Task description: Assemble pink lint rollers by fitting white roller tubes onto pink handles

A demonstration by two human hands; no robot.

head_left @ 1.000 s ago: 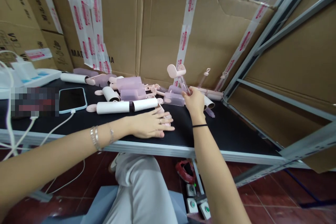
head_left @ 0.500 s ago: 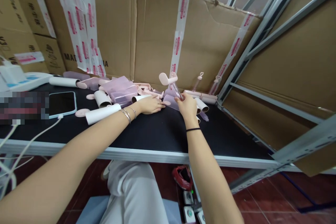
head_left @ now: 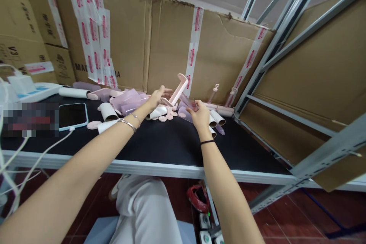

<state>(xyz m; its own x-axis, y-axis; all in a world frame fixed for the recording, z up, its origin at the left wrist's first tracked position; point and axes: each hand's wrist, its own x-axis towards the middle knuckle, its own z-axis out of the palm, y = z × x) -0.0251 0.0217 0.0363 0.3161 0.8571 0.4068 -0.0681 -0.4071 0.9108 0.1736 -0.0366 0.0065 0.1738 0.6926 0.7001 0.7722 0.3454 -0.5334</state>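
My right hand (head_left: pixel 200 116) is closed round the see-through handle of a pink roller frame (head_left: pixel 178 93). The frame's U-shaped bracket is raised above the table and tilts up to the left. Just left of it is my left hand (head_left: pixel 158 98), fingers stretched out and apart; I cannot tell whether they touch the bracket. Below that hand lie a white paper roll (head_left: pixel 158 113) and several small pink discs (head_left: pixel 162 118). A translucent purple sleeve (head_left: pixel 184 114) rests on the table beside my right hand.
More purple sleeves (head_left: pixel 128 101) and a white roll (head_left: pixel 108 112) are heaped at left. A phone (head_left: pixel 73 115) on a cable and a power strip (head_left: pixel 42 90) lie farther left. White rolls (head_left: pixel 217 118) lie right. Cardboard (head_left: pixel 168 45) walls the back; metal shelving (head_left: pixel 286 103) stands right.
My left hand has lifted off the table and moved up beside the bracket, uncovering the small discs. The roller frame in my right hand has turned, its bracket now facing left.
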